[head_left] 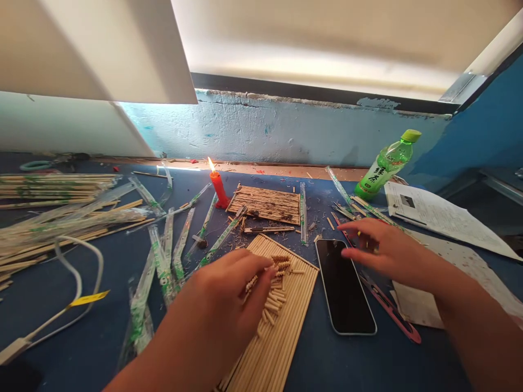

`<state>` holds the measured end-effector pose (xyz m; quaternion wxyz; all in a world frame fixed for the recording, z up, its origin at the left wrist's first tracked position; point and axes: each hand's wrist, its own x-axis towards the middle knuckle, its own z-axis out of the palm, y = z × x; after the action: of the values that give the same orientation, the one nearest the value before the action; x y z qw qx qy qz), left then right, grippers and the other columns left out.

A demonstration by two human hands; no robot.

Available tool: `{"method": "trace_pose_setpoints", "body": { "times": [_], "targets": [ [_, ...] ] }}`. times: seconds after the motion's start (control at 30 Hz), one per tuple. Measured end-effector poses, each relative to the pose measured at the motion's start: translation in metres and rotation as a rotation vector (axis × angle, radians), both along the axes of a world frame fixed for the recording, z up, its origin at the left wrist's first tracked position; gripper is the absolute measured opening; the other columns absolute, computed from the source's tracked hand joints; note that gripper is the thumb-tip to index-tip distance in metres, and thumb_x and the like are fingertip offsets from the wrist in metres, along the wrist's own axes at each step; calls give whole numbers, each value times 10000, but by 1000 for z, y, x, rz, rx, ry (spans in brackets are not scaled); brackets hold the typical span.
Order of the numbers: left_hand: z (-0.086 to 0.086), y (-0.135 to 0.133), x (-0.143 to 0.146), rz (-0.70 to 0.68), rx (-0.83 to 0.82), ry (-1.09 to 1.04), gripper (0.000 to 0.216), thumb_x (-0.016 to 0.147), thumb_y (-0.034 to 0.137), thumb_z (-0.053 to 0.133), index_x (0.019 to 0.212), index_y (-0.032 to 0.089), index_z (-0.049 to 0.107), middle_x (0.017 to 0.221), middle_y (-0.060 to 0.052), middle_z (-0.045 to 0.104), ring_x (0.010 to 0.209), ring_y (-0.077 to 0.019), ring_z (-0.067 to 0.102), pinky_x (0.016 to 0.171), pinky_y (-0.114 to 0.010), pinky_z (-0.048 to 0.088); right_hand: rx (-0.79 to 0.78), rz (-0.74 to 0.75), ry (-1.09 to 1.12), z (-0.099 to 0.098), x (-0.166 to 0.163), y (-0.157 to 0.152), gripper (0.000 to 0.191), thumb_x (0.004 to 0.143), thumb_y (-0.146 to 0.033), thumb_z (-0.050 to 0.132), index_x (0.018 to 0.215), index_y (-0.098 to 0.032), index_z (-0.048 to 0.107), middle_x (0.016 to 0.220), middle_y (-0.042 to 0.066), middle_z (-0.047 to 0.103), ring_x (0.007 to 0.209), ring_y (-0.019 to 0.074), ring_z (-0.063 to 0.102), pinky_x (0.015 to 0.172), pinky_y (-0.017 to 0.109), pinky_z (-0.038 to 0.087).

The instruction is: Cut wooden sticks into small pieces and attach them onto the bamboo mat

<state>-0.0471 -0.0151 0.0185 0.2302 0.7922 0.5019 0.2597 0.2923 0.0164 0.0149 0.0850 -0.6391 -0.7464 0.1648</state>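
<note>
My left hand [232,288] is over a panel of chopsticks laid side by side [292,326], thumb and forefinger pinched together. What they hold, if anything, is hidden. Around those fingertips lie short cut stick pieces [275,299] and a few small ridged wooden pieces [281,262] on the panel. To the right, my right hand [373,245] hovers by the top of a dark-screened phone [345,288], thumb and fingers apart with nothing between them. Under and beside that hand a slim pink-handled tool [394,316] lies on the table.
A lit red candle [219,189] stands behind, beside a smaller scorched-looking stick panel [265,204] and a utility knife [269,230]. Chopstick bundles [53,188], torn wrappers [163,267] and a white cable [77,288] lie left. A green bottle [386,166] and papers [445,215] are right.
</note>
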Motion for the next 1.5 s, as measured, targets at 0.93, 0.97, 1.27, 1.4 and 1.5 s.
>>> {"method": "trace_pose_setpoints", "body": {
  "times": [0.93,0.97,1.27,1.4,1.5],
  "targets": [
    [-7,13,8,165,-132,-81,265,948,441,641,854,239,785,585,22,677,512,-148,543,483,-255,396,-291,84,-46,-5,-6,-9,949,841,-801,614,1643,-394,313,1346,124,574,1113,360,670,926,467,530],
    [-6,13,8,158,-136,-81,258,948,439,645,862,242,787,593,21,689,521,-151,565,495,-258,409,-284,81,-31,-5,-4,-7,900,871,-794,581,1635,-387,335,1308,117,595,1088,346,673,921,456,527],
    [-3,0,13,59,-75,-72,218,975,371,618,868,252,765,656,27,718,522,-141,613,504,-249,461,-196,59,53,-6,0,2,656,985,-662,526,1528,-294,514,1118,92,635,947,273,648,814,385,517],
    [-3,-10,17,-4,-52,-102,199,970,312,616,835,260,754,705,36,736,570,-138,656,567,-237,519,-227,193,112,-1,1,5,442,939,-518,684,1346,-348,709,1078,51,610,893,228,641,767,340,496],
    [-4,-13,19,-80,-69,-127,180,970,286,604,878,273,757,715,51,744,589,-133,681,576,-217,541,-283,310,148,-2,0,6,306,924,-473,729,1211,-391,797,1042,29,574,856,199,632,742,317,469]
  ]
}}
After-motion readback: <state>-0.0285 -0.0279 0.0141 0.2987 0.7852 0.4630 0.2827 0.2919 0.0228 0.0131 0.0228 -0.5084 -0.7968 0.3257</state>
